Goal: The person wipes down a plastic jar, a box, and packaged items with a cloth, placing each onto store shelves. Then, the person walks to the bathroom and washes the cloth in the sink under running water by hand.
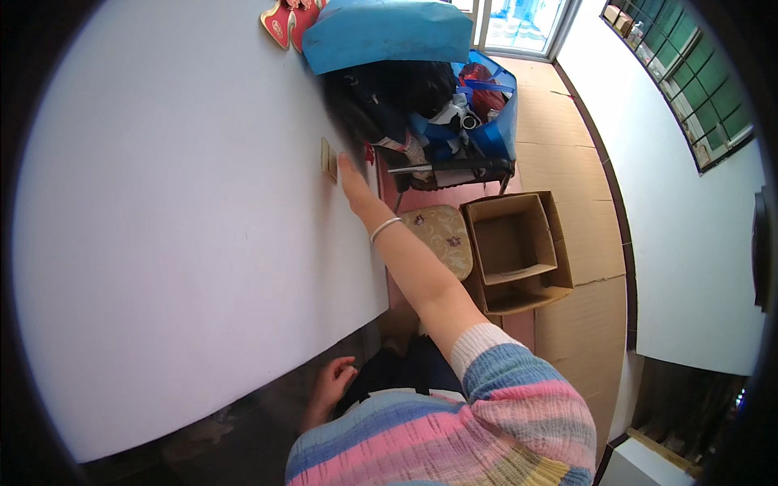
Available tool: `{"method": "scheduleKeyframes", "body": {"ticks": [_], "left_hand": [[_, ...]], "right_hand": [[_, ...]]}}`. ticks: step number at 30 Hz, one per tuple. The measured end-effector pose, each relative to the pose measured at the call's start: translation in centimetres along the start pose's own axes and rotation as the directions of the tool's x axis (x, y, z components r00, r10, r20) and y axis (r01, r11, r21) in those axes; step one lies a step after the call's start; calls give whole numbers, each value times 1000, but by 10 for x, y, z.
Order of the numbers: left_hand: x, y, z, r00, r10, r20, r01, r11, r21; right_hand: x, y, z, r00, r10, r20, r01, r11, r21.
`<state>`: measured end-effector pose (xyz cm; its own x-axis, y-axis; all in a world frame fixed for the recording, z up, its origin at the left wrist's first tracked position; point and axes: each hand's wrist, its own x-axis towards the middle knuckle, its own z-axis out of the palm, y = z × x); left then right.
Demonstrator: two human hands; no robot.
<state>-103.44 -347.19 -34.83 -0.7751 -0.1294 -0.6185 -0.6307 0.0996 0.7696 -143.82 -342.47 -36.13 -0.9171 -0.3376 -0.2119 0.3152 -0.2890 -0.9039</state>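
My right arm, with a silver bangle (386, 229) on it, stretches up along the white wall (194, 200). The back of my right hand (354, 185) shows side-on, its fingers extended at a wall switch (329, 159). Whether the fingertips press on the switch is hard to make out. Nothing is held in that hand. Low down near my waist, my left hand (334, 379) hangs beside the wall's near edge, fingers loosely bent and holding nothing visible. A striped knit top (437, 431) covers my body.
Nested cardboard boxes (516, 237) stand beside a stool with a patterned seat (444, 234). Beyond them are a black bag (389, 91), a stuffed blue bag (498, 130) and a light-blue cover (389, 33). Flattened cardboard (571, 206) covers the floor. A barred window (687, 73) is at right.
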Motion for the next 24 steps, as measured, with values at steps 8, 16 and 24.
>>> {"method": "scheduleKeyframes", "body": {"ticks": [8, 16, 24], "left_hand": [[-10, -15, -17, 999, 46, -29, -45, 999, 28], [-15, -33, -77, 984, 176, 37, -177, 984, 31], [-96, -107, -187, 971, 105, -213, -158, 956, -249]], "right_hand": [[12, 25, -3, 991, -129, -19, 125, 983, -134], [-135, 174, -104, 983, -141, -120, -35, 499, -866], [-379, 266, -117, 611, 747, -262, -261, -122, -957]]}}
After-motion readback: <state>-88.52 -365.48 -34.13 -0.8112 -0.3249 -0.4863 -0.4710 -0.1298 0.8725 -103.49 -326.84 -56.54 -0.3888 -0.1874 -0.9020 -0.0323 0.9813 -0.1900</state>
